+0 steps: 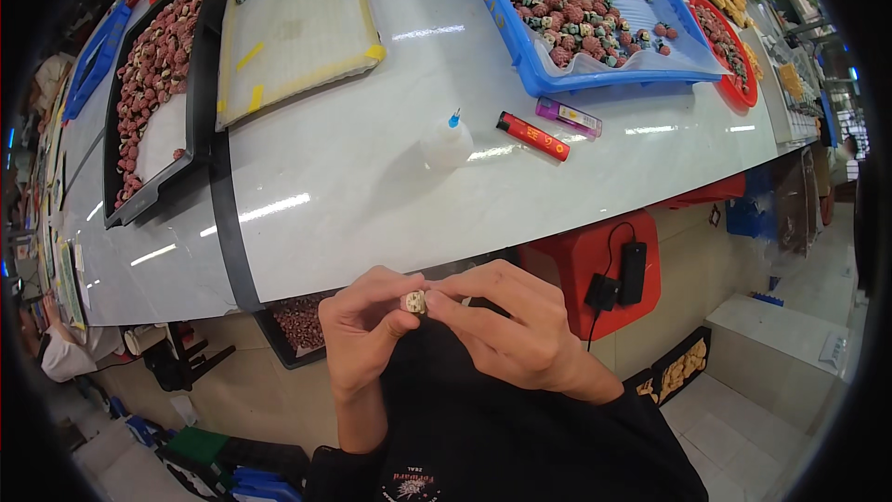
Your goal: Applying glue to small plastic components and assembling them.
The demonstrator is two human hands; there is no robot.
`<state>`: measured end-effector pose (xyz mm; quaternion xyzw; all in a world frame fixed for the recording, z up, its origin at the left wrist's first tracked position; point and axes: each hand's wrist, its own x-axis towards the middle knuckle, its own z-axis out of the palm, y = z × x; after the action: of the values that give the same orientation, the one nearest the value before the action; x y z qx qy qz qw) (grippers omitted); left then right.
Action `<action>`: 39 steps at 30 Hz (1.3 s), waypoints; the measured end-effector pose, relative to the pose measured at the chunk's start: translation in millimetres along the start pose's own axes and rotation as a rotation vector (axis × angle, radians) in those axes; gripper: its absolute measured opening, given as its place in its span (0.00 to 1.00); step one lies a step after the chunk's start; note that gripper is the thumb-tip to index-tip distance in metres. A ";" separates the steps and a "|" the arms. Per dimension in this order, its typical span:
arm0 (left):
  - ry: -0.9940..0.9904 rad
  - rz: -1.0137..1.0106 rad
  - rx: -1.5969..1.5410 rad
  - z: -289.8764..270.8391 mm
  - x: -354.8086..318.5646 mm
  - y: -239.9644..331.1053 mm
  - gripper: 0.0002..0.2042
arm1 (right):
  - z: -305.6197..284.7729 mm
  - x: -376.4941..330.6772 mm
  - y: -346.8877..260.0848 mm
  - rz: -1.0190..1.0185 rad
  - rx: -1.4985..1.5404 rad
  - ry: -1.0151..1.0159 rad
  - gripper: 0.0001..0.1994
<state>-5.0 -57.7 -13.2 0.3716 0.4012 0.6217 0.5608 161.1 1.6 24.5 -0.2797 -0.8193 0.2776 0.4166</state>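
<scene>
My left hand (362, 330) and my right hand (516, 321) meet in front of my chest, just off the near edge of the table. Between their fingertips is a small cream-coloured figure piece (414, 302) with dark marks. The left thumb and forefinger pinch it from one side; the right fingertips press on it from the other. Its far side is hidden by the fingers. On the table beyond stands a small translucent squeeze bottle (448, 146) with a blue tip. Beside it lie a red lighter (532, 137) and a purple lighter (569, 117).
A blue tray (604, 82) of pink and dark green pieces stands at the far right, near a red round tray (746, 93). At left are a black tray (198, 121) of pink pieces and a yellow-taped board (297, 46). A red stool (548, 265) sits below the table.
</scene>
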 end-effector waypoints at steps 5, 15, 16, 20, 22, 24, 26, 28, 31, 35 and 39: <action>0.043 -0.031 0.003 5.2 4.4 0.9 0.13 | 4.9 0.6 8.0 0.044 0.035 0.034 0.12; -0.004 0.011 0.159 8.4 5.4 2.6 0.15 | 12.8 -2.0 21.5 0.037 0.233 0.121 0.12; -0.004 0.025 0.163 9.0 7.0 0.5 0.19 | 13.3 -0.6 21.9 0.060 0.241 0.101 0.15; -0.013 -0.071 0.068 10.4 2.1 0.9 0.26 | 12.4 3.9 18.7 0.142 0.321 -0.019 0.22; -0.025 -0.101 0.050 9.5 1.0 1.4 0.28 | 9.8 4.7 15.9 0.175 0.362 -0.079 0.23; -0.039 -0.129 0.034 8.0 0.7 3.0 0.30 | 7.7 6.0 15.7 0.222 0.399 -0.139 0.24; -0.051 -0.156 -0.057 7.0 1.1 4.6 0.29 | 5.3 6.9 17.5 0.183 0.347 -0.201 0.24; -0.046 -0.141 -0.025 7.8 1.6 5.1 0.29 | 5.2 6.4 19.0 0.138 0.331 -0.182 0.24; -0.054 -0.156 -0.009 9.2 4.7 5.6 0.29 | 6.4 2.5 20.2 0.115 0.324 -0.143 0.23; -0.104 -0.226 0.160 9.8 9.7 12.3 0.25 | 8.8 -4.5 23.0 0.175 0.366 -0.109 0.22; -0.126 -0.175 0.427 3.3 16.5 28.9 0.23 | -8.4 -7.7 29.9 0.418 0.439 -0.273 0.20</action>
<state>-15.0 -42.4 14.7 0.4835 0.5184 0.4475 0.5452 178.8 18.8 4.1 -0.3057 -0.7131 0.5617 0.2873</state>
